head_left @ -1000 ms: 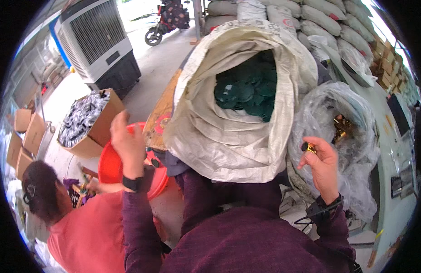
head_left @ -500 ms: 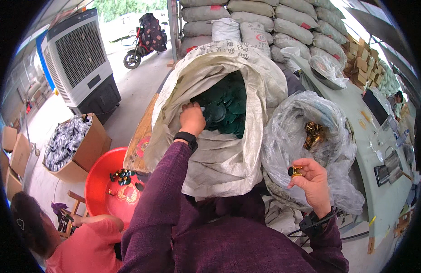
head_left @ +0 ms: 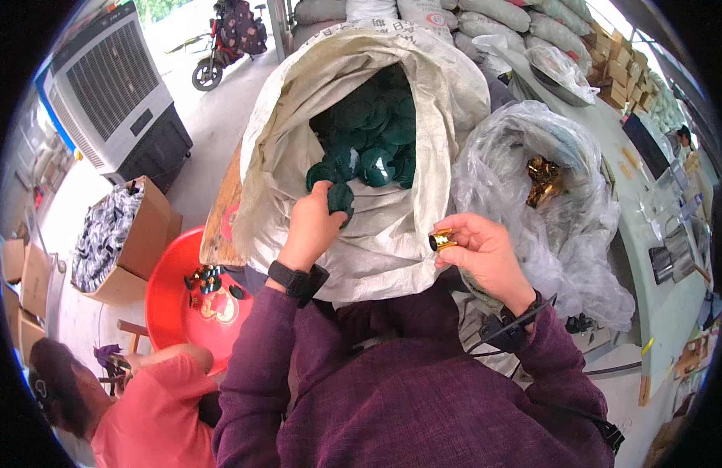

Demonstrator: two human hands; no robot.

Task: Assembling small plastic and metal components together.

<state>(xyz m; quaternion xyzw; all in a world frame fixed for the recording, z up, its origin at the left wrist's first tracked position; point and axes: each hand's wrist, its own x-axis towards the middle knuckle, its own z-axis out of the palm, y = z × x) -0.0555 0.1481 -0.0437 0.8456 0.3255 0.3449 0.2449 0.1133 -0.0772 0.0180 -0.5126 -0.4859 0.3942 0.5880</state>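
My left hand [head_left: 311, 226] grips a dark green disc [head_left: 341, 202] between thumb and fingers at the near side of an open white woven sack [head_left: 361, 265]. Inside the sack lies a heap of similar green discs [head_left: 369, 129], some of them shiny. Over by the sack's right edge, my right hand [head_left: 486, 253] pinches a small gold piece with a dark round end [head_left: 443, 239]. To the right stands a clear plastic bag [head_left: 486, 156] with more gold pieces [head_left: 544, 181] inside.
At the lower left, a red basin [head_left: 170, 312] holds several small dark and gold pieces, and a person in a pink shirt [head_left: 154, 413] sits beside it. A cardboard box [head_left: 135, 273] of silvery parts and an air cooler [head_left: 115, 86] stand behind. A pale table [head_left: 665, 312] runs along the right.
My left hand has drawn back from the heap toward me and now shows a green disc. My right hand has moved left and up with the gold piece, nearing the sack.
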